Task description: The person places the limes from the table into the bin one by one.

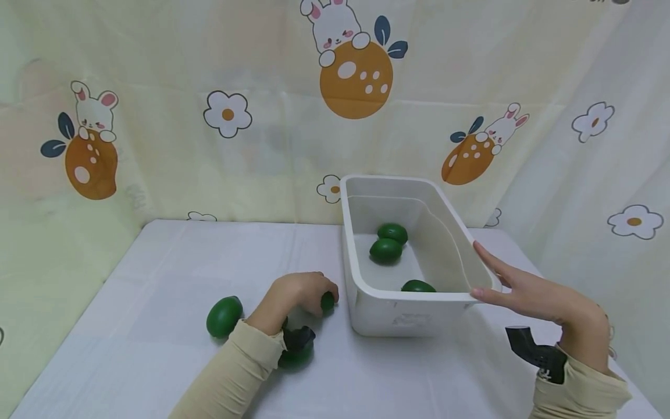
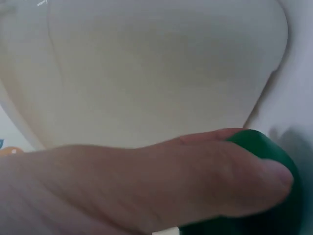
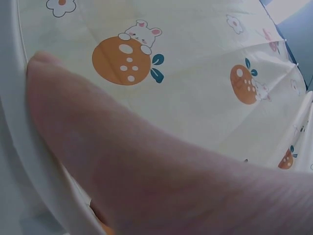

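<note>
A rabbit-print curtain [image 1: 282,163] backs the white-covered tabletop [image 1: 157,267]. Just left of the white bin [image 1: 403,317], the grip of the left hand [image 1: 303,289] pinches a green lime-like fruit [image 1: 327,303], likely light, stiff, slippery, hardly fragile; best held round its middle. The bin's wall [image 1: 361,311] stands in the way. The right hand [image 1: 523,294] rests spread on its rim [image 1: 408,295]; similar fruits [image 1: 386,251] lie inside, loose fruits [image 1: 224,317] by the left sleeve [image 1: 235,364].

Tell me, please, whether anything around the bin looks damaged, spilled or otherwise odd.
Only a small thing: the bin has faint grey marks on its near side, perhaps scuffs, breaking its plain white surface. It stands upright, nothing looks spilled, and the green fruits, where visible, show no clear damage.
</note>
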